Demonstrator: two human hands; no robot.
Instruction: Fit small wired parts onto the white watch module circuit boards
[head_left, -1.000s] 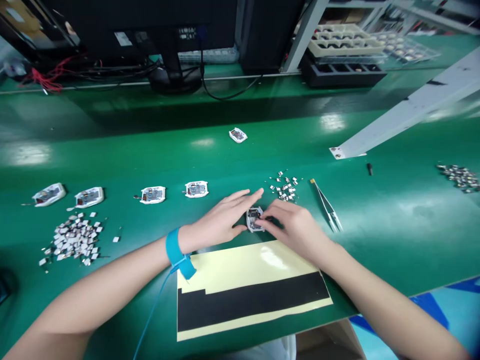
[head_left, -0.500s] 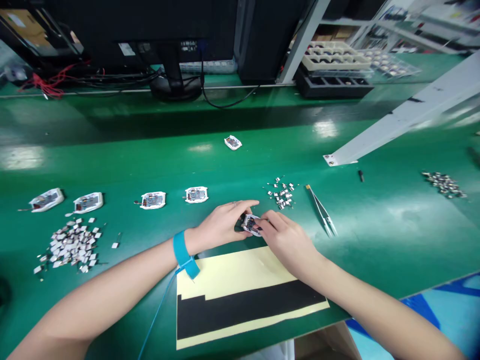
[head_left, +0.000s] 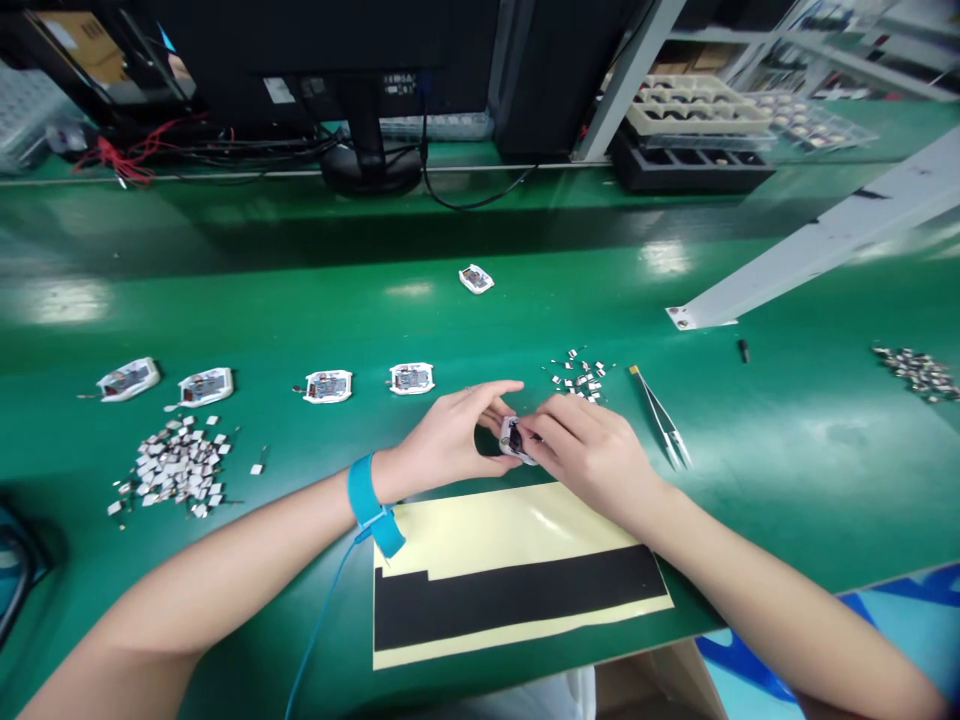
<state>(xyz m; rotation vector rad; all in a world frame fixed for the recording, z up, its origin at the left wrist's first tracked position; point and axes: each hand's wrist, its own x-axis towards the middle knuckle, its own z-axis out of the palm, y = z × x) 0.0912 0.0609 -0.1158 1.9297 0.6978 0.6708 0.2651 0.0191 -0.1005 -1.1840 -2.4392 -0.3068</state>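
Note:
Between my hands is a small white device housing [head_left: 512, 440] with dark electronics inside. My left hand [head_left: 457, 440], with a blue strap [head_left: 375, 508] round its wrist, grips the housing's left side between thumb and fingers. The fingertips of my right hand [head_left: 589, 445] are pinched at its right side and inside; whether they hold a small part there is hidden. Just beyond lies a loose cluster of small silvery parts with wires [head_left: 581, 380]. Tweezers [head_left: 660, 420] rest to the right of my right hand. Below my hands lies a yellow sheet [head_left: 480, 525] with black adhesive strips [head_left: 517, 600].
Several similar open housings [head_left: 328, 386] stand in a row at left, and one more [head_left: 476, 279] lies farther back. A pile of silvery parts [head_left: 180, 465] is at left, another [head_left: 915, 373] at far right. A metal post [head_left: 810, 235] slants at right; a monitor [head_left: 364, 150] stands behind.
The housing has been tilted in my hands, and my right fingertips still press at it. The whole view has shifted slightly, so the bench things appear farther right.

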